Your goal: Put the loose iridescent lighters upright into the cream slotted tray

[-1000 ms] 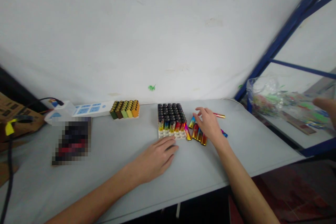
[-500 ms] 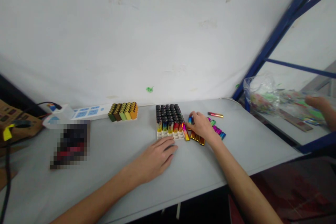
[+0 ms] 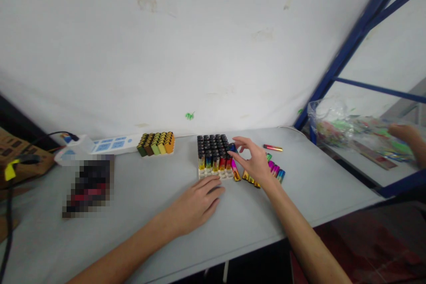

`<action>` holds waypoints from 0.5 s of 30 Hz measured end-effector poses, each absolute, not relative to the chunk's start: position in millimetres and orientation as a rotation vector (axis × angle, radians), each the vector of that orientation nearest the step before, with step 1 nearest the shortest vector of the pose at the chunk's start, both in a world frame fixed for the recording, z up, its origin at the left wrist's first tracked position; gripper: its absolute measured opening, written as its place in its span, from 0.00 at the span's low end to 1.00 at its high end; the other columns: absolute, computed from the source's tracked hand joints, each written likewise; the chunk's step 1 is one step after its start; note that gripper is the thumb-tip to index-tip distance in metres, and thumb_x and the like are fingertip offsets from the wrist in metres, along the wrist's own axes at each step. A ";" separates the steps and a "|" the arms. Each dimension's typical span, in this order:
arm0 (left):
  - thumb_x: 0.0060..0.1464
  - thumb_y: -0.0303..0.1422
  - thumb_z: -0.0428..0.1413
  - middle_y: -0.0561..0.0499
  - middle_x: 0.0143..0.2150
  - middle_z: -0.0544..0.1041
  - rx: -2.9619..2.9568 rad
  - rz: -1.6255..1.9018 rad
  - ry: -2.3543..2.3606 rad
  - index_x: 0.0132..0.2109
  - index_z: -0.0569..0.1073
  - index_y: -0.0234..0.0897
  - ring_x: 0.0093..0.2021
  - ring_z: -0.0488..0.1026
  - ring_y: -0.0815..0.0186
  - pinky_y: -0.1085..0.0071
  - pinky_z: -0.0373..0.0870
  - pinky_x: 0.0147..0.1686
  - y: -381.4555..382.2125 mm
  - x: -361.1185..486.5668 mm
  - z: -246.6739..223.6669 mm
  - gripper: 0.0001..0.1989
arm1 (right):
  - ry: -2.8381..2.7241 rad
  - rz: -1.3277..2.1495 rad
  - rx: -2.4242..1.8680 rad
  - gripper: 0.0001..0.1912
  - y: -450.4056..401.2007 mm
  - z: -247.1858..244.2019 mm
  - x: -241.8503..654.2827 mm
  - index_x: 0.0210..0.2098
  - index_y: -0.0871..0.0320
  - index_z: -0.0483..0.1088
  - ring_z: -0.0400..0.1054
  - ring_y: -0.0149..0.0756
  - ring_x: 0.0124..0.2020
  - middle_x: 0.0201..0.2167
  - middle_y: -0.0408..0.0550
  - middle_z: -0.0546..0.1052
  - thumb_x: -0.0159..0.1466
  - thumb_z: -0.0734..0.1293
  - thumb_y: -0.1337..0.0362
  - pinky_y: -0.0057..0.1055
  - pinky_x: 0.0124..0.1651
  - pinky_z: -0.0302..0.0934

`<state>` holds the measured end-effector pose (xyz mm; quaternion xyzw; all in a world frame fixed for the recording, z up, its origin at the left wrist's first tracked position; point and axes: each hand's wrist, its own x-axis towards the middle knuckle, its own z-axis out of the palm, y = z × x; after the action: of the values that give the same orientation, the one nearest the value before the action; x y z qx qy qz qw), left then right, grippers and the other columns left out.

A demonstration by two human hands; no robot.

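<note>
My left hand (image 3: 203, 199) lies flat on the table with its fingers stretched out, the fingertips against the front edge of a white tray (image 3: 203, 175). Upright lighters (image 3: 213, 144) with black tops and shiny coloured bodies fill the back rows of this tray; front holes show bare. Between thumb and fingers, my right hand (image 3: 251, 159) pinches a blue lighter (image 3: 232, 147) at the tray's right side. A pink-and-yellow lighter (image 3: 235, 171) lies by the tray's right edge. Gold lighters (image 3: 250, 179) and pink lighters (image 3: 274, 169) lie around the right hand, partly hidden by it.
Another tray of upright gold-topped lighters (image 3: 156, 143) stands left, beside a white power strip (image 3: 115, 143). One red-and-gold lighter (image 3: 273, 147) lies apart. A blurred dark object (image 3: 91, 186) is at left. Beyond the blue frame (image 3: 349, 49) are plastic bags (image 3: 336, 120) and another person's hand (image 3: 404, 135).
My right hand has lifted from the loose lighters and moved left to the tray with a blue lighter in its fingers. My left hand has stayed in place.
</note>
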<state>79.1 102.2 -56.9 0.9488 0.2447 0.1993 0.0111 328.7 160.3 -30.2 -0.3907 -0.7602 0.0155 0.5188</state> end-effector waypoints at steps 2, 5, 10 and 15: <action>0.70 0.27 0.53 0.40 0.59 0.78 2.965 0.618 0.769 0.58 0.76 0.34 0.66 0.72 0.53 0.54 0.72 0.67 102.1 79.4 -57.2 0.13 | -1.840 -0.003 -0.896 0.19 156.0 -28.4 324.0 0.58 0.54 0.71 0.76 0.37 0.36 0.42 0.49 0.83 0.71 0.72 0.57 0.36 0.44 0.74; 0.70 0.27 0.52 0.40 0.60 0.78 2.971 0.617 0.772 0.58 0.76 0.35 0.66 0.72 0.53 0.54 0.72 0.67 102.1 79.5 -57.2 0.13 | -1.841 -0.032 -0.884 0.18 151.3 -26.0 320.1 0.58 0.54 0.71 0.74 0.38 0.37 0.41 0.49 0.82 0.71 0.72 0.57 0.36 0.42 0.74; 0.71 0.28 0.52 0.40 0.60 0.78 2.967 0.613 0.771 0.57 0.76 0.35 0.68 0.70 0.53 0.54 0.71 0.68 101.6 79.6 -57.2 0.13 | -1.865 0.007 -0.862 0.18 148.3 -24.4 316.0 0.58 0.53 0.72 0.71 0.36 0.32 0.37 0.47 0.79 0.71 0.72 0.57 0.36 0.39 0.73; 0.70 0.27 0.53 0.39 0.59 0.78 2.985 0.592 0.800 0.55 0.76 0.34 0.68 0.70 0.52 0.53 0.71 0.68 97.7 82.9 -56.6 0.11 | -1.881 0.091 -0.788 0.14 146.4 -25.1 310.4 0.55 0.54 0.75 0.74 0.35 0.33 0.35 0.45 0.77 0.72 0.71 0.58 0.34 0.42 0.75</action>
<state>82.9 97.7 -56.6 0.9486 0.2544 0.1881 -0.0026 310.4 146.4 -25.1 -0.3289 -0.7856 0.0381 0.5226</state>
